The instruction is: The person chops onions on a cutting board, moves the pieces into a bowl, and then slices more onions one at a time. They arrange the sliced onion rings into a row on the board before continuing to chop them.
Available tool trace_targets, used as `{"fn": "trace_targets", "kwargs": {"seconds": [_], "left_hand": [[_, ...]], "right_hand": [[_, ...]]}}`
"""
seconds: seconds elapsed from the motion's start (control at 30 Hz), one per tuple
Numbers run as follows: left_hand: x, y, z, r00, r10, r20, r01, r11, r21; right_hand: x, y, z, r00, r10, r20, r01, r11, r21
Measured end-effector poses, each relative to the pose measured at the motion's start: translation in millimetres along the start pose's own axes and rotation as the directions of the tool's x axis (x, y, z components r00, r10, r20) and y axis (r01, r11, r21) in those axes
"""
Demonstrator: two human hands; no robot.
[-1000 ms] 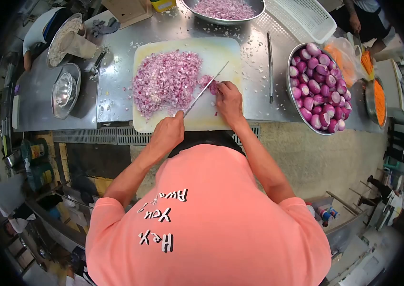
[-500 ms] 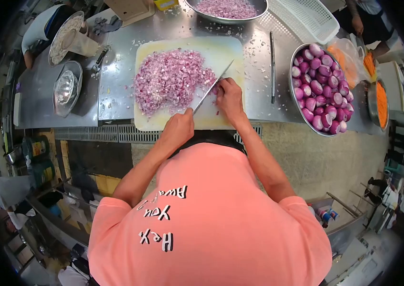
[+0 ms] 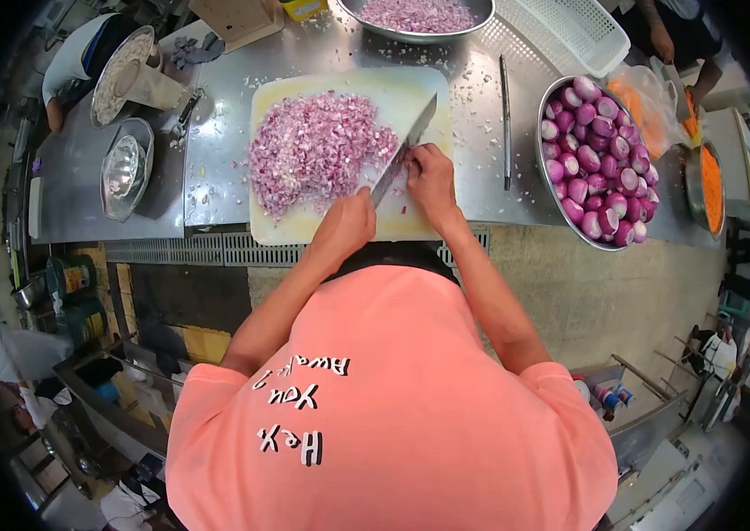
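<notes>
A knife (image 3: 410,138) is gripped near its handle by my left hand (image 3: 346,227), its blade pointing up and right with its flat side showing. Close against the right side of the blade, my right hand (image 3: 432,184) has its fingers curled together; purple onion bits show by the fingertips, but what they pinch is hidden. Both hands are over the lower right part of a pale cutting board (image 3: 291,232). A large heap of chopped purple onion (image 3: 309,150) covers the board's left side, with a smaller part reaching the blade.
Right of the board lie a thin metal rod (image 3: 506,124) and a bowl of peeled purple onions (image 3: 600,164). Behind are a bowl of chopped onion (image 3: 419,16) and a white basket (image 3: 570,35). Co-workers' arms show at both upper corners; a metal dish (image 3: 126,168) sits left.
My left hand has moved slightly right and up. The blade has shifted and turned, from nearly edge-on to showing its flat side. My right hand has stayed almost in place.
</notes>
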State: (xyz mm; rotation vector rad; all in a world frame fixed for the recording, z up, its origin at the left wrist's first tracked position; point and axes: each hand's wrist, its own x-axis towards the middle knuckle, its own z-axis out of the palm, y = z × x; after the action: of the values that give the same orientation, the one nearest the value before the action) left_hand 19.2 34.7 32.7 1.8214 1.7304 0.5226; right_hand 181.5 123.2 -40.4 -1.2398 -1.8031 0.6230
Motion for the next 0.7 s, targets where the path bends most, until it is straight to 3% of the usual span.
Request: {"fn": "trace_targets", "kwargs": {"seconds": [0.07,0.13,0.23,0.3,0.4,0.5,0.63,0.7], "left_hand": [[5.8,4.2,-9.9,1.0,0.002,-0.005,-0.002,1.0,-0.014],[4.8,-2.3,-15.6,1.0,0.011,-0.026,-0.01,0.999,0.032],[-4.7,-3.4,-17.3,0.998,-0.029,-0.064,0.029,1.0,0.001],[4.2,-12.6,-13.0,0.998,-0.047,-0.043,0.048,0.999,0.024],[5.0,-1.0,-23.0,0.996,-0.087,-0.024,0.088,0.995,0.047],[7.6,1.0,-16.4,0.994,-0.105,-0.018,0.106,0.993,0.046],[23.2,1.2,-7.4,0.997,-0.076,-0.024,0.076,0.997,0.007],[15.4,11.6,-15.6,0.994,-0.109,0.002,0.109,0.994,0.028]], "right_hand": [[-1.9,1.7,-4.5,1.0,-0.03,0.0,0.03,1.0,-0.01],[0.4,-1.3,-8.8,0.996,0.038,0.082,-0.032,0.997,-0.074],[5.4,-5.8,-14.3,0.997,-0.071,-0.006,0.068,0.978,-0.197],[-2.2,-2.8,-12.7,0.998,-0.03,0.053,0.04,0.981,-0.192],[-5.4,-9.6,-18.5,0.956,-0.045,0.29,0.107,0.973,-0.202],[-14.1,-22.9,-35.6,0.922,0.019,0.386,0.037,0.99,-0.137],[-32.4,-27.5,-40.9,0.938,-0.015,0.347,0.059,0.992,-0.116],[-39.3,-19.6,-31.8,0.929,0.011,0.371,-0.004,1.0,-0.02]]}}
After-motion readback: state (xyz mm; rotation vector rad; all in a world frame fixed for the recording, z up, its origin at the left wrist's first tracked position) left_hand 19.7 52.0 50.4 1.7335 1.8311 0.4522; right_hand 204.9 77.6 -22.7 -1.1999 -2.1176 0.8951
